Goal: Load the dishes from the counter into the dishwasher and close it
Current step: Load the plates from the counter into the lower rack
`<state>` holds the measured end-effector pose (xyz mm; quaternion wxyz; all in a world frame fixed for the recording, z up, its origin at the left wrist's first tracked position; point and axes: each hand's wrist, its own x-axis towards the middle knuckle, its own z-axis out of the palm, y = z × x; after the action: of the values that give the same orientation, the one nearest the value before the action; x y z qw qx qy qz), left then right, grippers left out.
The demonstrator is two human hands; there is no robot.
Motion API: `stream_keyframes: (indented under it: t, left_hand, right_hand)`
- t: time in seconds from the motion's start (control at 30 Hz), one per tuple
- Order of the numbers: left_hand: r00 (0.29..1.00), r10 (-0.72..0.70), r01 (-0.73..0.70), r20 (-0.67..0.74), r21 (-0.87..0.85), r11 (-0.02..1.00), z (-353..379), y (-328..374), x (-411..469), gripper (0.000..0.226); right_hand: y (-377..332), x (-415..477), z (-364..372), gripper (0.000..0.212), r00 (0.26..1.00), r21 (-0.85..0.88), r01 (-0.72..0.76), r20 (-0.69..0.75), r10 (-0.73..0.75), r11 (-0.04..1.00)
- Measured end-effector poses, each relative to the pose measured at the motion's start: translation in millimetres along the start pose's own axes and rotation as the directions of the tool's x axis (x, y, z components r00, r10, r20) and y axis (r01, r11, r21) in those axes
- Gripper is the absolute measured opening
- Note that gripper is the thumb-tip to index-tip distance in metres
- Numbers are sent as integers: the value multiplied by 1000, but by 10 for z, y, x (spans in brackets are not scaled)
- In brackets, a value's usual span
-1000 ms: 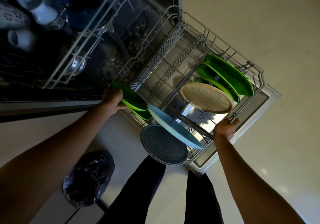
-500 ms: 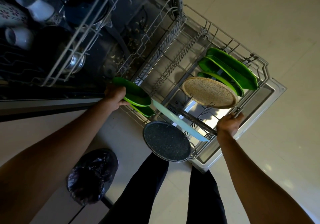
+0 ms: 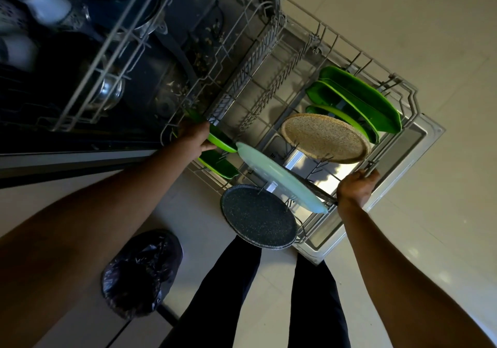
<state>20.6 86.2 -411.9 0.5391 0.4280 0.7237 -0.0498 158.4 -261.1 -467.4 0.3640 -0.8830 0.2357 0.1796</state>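
**A:** Two hands on the lower rack (image 3: 411,100)?

**B:** Yes. The right hand (image 3: 356,186) has its fingers curled over the rack's outer rim, the end away from the tub, about midway along it. The left hand (image 3: 197,139) is at the corner nearest the tub on the person's side. Its fingers are wrapped down over the edge and its thumb lies along a green dish.

**A:** Is it holding wire or dish?

**B:** I cannot tell, because the two touch right there.

**A:** Where is the rack?

**B:** It's pulled out over the open dishwasher door (image 3: 425,137).

**A:** What's loaded?

**B:** Everything stands on edge between the tines.
- The green plates (image 3: 357,97) are in the far outer corner.
- A tan speckled plate (image 3: 325,137) leans just in front of them.
- A pale blue plate (image 3: 279,178) slants across the middle.
- A dark speckled plate (image 3: 258,216) is at the near outer corner, hanging past the rim.
- Two green dishes (image 3: 219,164) sit along the near edge by the left hand.

**A:** What else is around?

**B:** The upper rack (image 3: 107,65) holds white cups (image 3: 45,0), which are blurred. A black bag (image 3: 142,272) sits beside the person's left leg.
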Motion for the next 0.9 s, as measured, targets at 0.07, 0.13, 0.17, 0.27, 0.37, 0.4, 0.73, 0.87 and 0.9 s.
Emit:
stream_keyframes:
  t: [0.07, 0.13, 0.17, 0.27, 0.37, 0.4, 0.73, 0.87, 0.9]
  left_hand:
    - [1000, -3, 3, 26, 19, 1000, -17, 21, 55, 37]
    - [999, -7, 4, 45, 47, 999, -35, 72, 134, 36]
    - [998, -15, 11, 55, 67, 998, -50, 95, 167, 31]
    - [996, -43, 33, 76, 125, 992, -61, 127, 208, 17]
    - [991, -70, 56, 114, 122, 991, -108, 116, 182, 17]
    - [989, -74, 59, 130, 112, 992, -120, 113, 165, 19]
    - [996, 42, -50, 78, 103, 993, -225, 99, -89, 43]
    - [987, 147, -157, 69, 188, 969, -311, 36, -331, 27]
    - [985, 162, -170, 57, 184, 968, -331, 12, -444, 16]
  right_hand:
    - [11, -1, 1, 46, 1000, 12, 18, 3, -18, 1000]
    - [27, 17, 18, 45, 1000, 29, 26, 2, -26, 999]
    - [31, 18, 27, 45, 1000, 31, 22, 2, -22, 999]
    - [30, 25, 37, 45, 1000, 21, -9, -3, 9, 1000]
    - [15, 3, 35, 46, 1000, 19, -20, -1, 20, 1000]
    - [21, 15, 39, 47, 1000, 18, -22, -3, 22, 1000]
    - [-71, -6, -67, 63, 982, 39, -161, 105, 156, 986]
    - [-136, -86, -238, 77, 939, 19, -218, 275, 205, 976]
    - [-123, -125, -307, 81, 927, 9, -230, 305, 216, 973]
